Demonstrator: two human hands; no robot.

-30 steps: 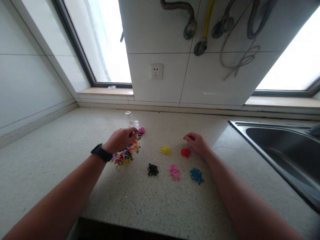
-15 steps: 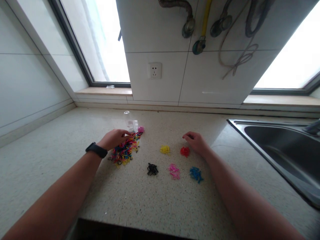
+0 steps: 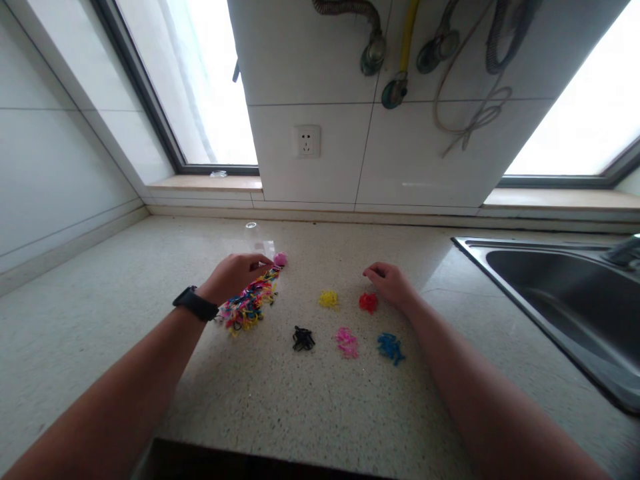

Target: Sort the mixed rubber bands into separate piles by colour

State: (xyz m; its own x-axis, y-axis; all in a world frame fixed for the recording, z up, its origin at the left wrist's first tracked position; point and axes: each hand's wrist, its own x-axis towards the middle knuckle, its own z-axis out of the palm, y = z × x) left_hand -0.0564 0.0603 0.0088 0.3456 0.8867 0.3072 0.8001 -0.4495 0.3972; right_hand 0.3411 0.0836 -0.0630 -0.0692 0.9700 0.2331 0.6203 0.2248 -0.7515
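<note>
A mixed pile of small, coloured rubber bands (image 3: pixel 249 307) lies on the counter at the left. My left hand (image 3: pixel 240 273), with a dark watch on the wrist, is over the pile's far edge; its thumb and fingers are pinched, and what they hold is too small to tell. Just beyond the fingertips sits a pink round thing (image 3: pixel 281 259). My right hand (image 3: pixel 393 283) rests behind the red bands (image 3: pixel 369 303), fingers curled together, their contents hidden. Separate little heaps hold yellow bands (image 3: pixel 329 299), black bands (image 3: pixel 303 339), pink bands (image 3: pixel 347 343) and blue bands (image 3: pixel 391 348).
A clear plastic container (image 3: pixel 251 235) stands behind my left hand. To the right a steel sink (image 3: pixel 470 250) is set into the speckled counter (image 3: pixel 310 407). At the back, the tiled wall carries a socket (image 3: pixel 307 141), hoses and valves, with windows on both sides.
My left hand has moved slightly right and away from me, along the mixed pile towards the pink round thing. My right hand keeps its place beside the red bands.
</note>
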